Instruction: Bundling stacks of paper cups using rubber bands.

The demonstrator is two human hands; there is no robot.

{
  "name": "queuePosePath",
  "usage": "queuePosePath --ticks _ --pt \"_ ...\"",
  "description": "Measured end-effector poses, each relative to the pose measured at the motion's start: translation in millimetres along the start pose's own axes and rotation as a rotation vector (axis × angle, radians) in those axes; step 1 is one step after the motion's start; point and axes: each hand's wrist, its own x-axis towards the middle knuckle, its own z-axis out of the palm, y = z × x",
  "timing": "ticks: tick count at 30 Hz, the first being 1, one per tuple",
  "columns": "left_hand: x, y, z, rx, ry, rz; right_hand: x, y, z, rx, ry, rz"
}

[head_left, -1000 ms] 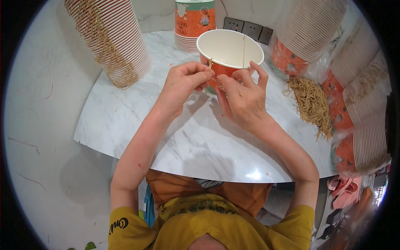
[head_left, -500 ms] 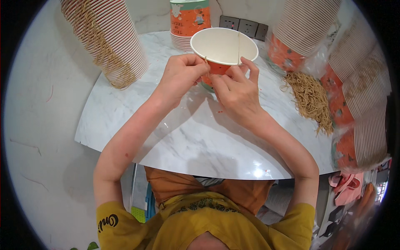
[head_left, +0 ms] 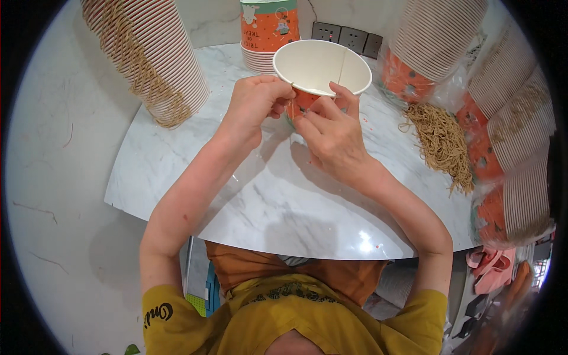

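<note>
An orange paper bucket (head_left: pixel 322 71) with a white inside stands upright at the far middle of the table. A thin tan cord (head_left: pixel 341 64) runs up its inner wall, and a strand also shows at the near left rim. Pinched thumb and fingers of my left hand (head_left: pixel 255 103) hold the cord just outside that rim. My right hand (head_left: pixel 332 130) is curled against the bucket's near side, one finger touching the rim. Its thumb and fingertips close by the cord's hanging strand below my left fingers; their exact grip is partly hidden.
A tall stack of buckets (head_left: pixel 157 65) with cords draped down it leans at left. Another stack (head_left: pixel 269 29) stands behind, near wall sockets (head_left: pixel 353 39). Bagged bucket stacks (head_left: pixel 515 142) crowd the right, beside a loose heap of tan cords (head_left: pixel 441 145) on the marble-patterned table (head_left: pixel 278 219).
The bucket has shifted slightly right. My right hand has dropped a little and its raised finger has curled down onto the rim. My left hand stays at the left rim.
</note>
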Motion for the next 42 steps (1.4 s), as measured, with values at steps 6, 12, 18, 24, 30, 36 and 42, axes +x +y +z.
queuePosePath --ticks 6,12,18,24,30,36,42 --pt "5 -5 -5 0.056 -0.056 0.024 -2 4 4 0.017 0.027 -0.015" --pt "0 -12 -10 0.519 0.091 0.403 -3 1 4 -0.042 0.024 -0.012" --pt "-2 -13 -20 1.177 0.113 1.144 -4 -4 8 -0.079 0.072 -0.056" --pt "13 -22 -22 1.073 0.004 1.099 -3 -6 5 -0.092 0.066 -0.060" --pt "11 -29 -30 0.780 -0.058 0.877 -3 -10 0 -0.094 0.081 -0.035" --pt "13 -29 -47 0.015 0.010 0.420 -6 -9 1 -0.128 0.144 -0.053" --pt "18 -33 -58 -0.621 -0.038 0.062 -12 4 2 0.049 0.108 0.018"
